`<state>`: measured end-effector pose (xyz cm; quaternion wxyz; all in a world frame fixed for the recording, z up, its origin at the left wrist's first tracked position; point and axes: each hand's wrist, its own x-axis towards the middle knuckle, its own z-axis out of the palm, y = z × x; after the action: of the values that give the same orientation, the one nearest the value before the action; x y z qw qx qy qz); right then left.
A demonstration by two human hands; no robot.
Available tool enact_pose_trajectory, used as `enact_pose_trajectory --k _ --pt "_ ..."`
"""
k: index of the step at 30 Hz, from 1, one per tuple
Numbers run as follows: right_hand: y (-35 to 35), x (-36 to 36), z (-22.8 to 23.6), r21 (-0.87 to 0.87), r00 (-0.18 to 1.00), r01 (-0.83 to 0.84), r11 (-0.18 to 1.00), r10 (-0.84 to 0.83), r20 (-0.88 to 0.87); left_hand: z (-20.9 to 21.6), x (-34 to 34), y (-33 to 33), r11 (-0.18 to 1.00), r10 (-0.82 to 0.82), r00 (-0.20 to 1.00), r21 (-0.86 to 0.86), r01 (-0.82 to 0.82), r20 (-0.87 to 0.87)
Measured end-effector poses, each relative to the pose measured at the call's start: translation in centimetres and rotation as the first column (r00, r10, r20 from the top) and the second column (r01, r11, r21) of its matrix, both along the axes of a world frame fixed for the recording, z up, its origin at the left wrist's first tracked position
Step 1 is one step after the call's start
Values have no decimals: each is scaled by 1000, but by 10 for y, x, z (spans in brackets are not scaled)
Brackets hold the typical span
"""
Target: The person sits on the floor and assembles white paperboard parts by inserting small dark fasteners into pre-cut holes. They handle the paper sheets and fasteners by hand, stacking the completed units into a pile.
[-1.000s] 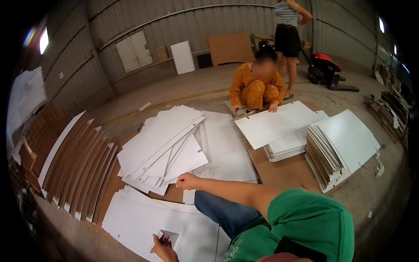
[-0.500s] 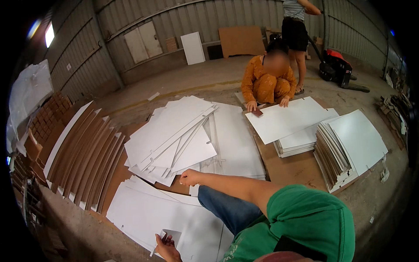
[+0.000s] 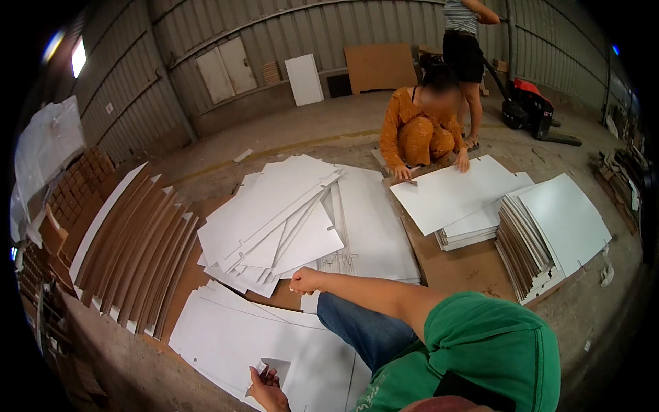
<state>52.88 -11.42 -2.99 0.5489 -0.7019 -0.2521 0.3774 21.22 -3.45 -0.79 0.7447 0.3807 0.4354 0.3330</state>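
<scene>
Near the lower edge, my left hand (image 3: pixel 270 393) closes its fingers on a small thing with a pale face; its kind does not show. It is over a large white panel (image 3: pixel 233 329), beside a light grey, square-cornered patch. My right arm reaches across my raised knee. My right hand (image 3: pixel 307 281) is curled closed at the panel's far edge, above a strip of brown board (image 3: pixel 285 296); whatever is in it stays hidden. Beyond lies a fanned heap of white panels (image 3: pixel 264 209), some with notched edges.
Brown-edged panels (image 3: pixel 134 250) stand in a row at left. A co-worker in orange (image 3: pixel 419 130) squats at a white panel (image 3: pixel 453 196), a small dark piece in one hand. A panel stack (image 3: pixel 559 220) is at right. Behind are another standing person (image 3: pixel 463 62) and a pallet jack (image 3: pixel 532 106).
The whole view has shifted slightly. Both my hands keep nearly the same places, still closed. The co-worker's small dark piece is now tilted, and their other hand has moved a little right.
</scene>
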Motion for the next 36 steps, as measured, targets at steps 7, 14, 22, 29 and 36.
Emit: enact_pose_trajectory --k 7,14,22,29,36 --pt "-4 0 5 -38 999 -14 999 13 -41 -3 3 2 1000 -20 1000 -7 20 15" --pt "-4 5 4 -49 999 -16 999 15 -36 0 7 2 1000 -30 999 -8 30 17" --pt "-2 5 -1 -30 999 13 999 -14 -43 -3 9 3 1000 -18 1000 -7 19 22" --pt "-1 4 -1 -39 999 8 999 -9 -42 1 7 2 1000 -27 999 -11 27 32" --pt "-2 6 -2 -44 999 -8 999 6 -44 3 6 2 999 -39 999 -27 40 30"
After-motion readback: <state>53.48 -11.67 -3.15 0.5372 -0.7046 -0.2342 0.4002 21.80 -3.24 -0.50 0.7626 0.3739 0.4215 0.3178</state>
